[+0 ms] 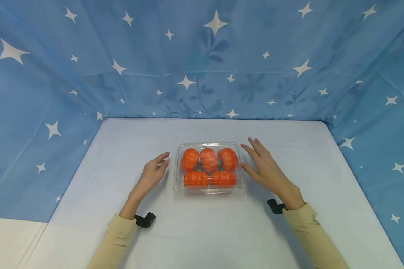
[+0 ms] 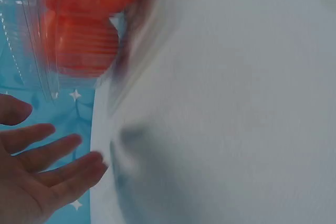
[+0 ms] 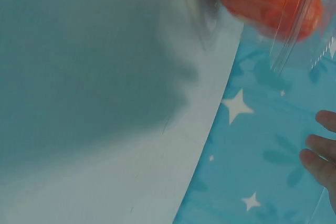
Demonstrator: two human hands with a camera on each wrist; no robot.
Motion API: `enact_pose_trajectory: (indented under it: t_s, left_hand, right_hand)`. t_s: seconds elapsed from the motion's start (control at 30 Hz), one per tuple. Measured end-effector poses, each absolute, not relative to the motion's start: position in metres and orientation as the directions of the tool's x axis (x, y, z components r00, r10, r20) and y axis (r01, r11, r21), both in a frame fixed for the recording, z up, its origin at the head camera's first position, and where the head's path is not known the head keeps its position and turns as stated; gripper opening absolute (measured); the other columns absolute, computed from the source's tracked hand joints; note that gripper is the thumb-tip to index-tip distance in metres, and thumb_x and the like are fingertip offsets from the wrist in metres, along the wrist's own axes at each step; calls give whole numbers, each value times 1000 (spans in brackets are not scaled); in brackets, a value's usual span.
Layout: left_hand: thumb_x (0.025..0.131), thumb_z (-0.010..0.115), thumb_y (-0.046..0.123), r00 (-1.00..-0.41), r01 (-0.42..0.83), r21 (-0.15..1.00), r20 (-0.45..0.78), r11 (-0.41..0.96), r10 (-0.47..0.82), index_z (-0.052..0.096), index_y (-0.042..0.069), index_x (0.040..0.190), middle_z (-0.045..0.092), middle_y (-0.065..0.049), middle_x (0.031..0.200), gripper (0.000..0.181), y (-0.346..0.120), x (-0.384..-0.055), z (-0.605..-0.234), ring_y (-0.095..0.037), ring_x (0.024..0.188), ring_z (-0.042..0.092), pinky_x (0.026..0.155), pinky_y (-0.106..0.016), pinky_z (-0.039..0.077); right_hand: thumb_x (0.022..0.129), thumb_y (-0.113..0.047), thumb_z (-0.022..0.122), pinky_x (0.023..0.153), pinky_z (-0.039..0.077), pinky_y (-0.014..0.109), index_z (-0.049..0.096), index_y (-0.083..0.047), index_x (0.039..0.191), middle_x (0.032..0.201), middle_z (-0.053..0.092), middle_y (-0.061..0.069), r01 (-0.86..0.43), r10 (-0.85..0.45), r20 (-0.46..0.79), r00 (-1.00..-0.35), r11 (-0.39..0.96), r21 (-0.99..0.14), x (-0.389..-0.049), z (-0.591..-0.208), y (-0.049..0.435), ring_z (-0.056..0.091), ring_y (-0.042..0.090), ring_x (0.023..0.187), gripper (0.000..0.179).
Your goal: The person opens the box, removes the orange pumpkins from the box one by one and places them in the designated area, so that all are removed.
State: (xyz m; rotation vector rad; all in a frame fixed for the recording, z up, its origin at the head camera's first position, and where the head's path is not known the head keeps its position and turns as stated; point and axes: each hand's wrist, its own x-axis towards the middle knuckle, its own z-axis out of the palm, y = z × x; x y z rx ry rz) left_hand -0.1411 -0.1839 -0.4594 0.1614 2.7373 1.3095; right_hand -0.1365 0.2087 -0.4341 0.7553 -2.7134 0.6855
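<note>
Tan sleeves (image 1: 312, 233) crossed the tabletop (image 1: 205, 235). The left hand (image 1: 151, 173), released, fingers relaxed, was near the clear box (image 1: 208, 145) toward the left edge; the right hand (image 1: 267, 168), likewise released, was just beside it toward the right edge. The box, containing five orange pumpkins (image 1: 208, 160), lay about midway between those edges, short of the far edge.

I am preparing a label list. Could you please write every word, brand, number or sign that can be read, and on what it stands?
No readable text shows on the clear container, orange pieces or white table. The blue curtain bears printed stars; unclear marks on its left and the right sleeve are unreadable.
</note>
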Motion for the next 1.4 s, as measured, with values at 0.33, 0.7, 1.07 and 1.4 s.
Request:
enact_pose_trajectory:
  t_s: [0.33,0.7,1.07,1.4]
  left_hand:
    - [109,45,11,-966,-112,913,-192,392,173,46,-3,149,61,-26,135,43,-173,-139,-463,-29,105,66,91,-42,60]
    - [108,48,16,-951,-213,937,-264,278,159,48,-1,148,61,-24,135,43,-168,-139,-466,-16,97,63,84,-34,60]
    - [108,50,16,-947,-234,950,-271,208,171,50,0,147,62,-21,128,42,-167,-134,-464,-17,96,61,79,-27,59]
    - [106,52,11,-950,-260,956,-279,134,141,52,0,145,65,-11,107,41,-168,-133,-464,-16,88,61,70,-24,58]
  right_hand:
    - [97,-18,71,116,34,66,51,0,146,157,40,29,-584,-482,332,-811,712,-391,-137,-437,185,35,51,146,57]
    - [96,-22,73,120,29,64,58,-1,143,152,48,27,-632,-519,362,-774,663,-402,-134,-441,158,37,51,146,53]
    - [97,-26,72,119,32,62,64,-4,136,151,52,25,-686,-590,350,-727,633,-359,-127,-439,136,43,50,143,46]
    - [99,-35,69,120,32,61,63,-8,138,154,49,23,-682,-619,289,-730,642,-349,-123,-436,116,41,49,145,48]
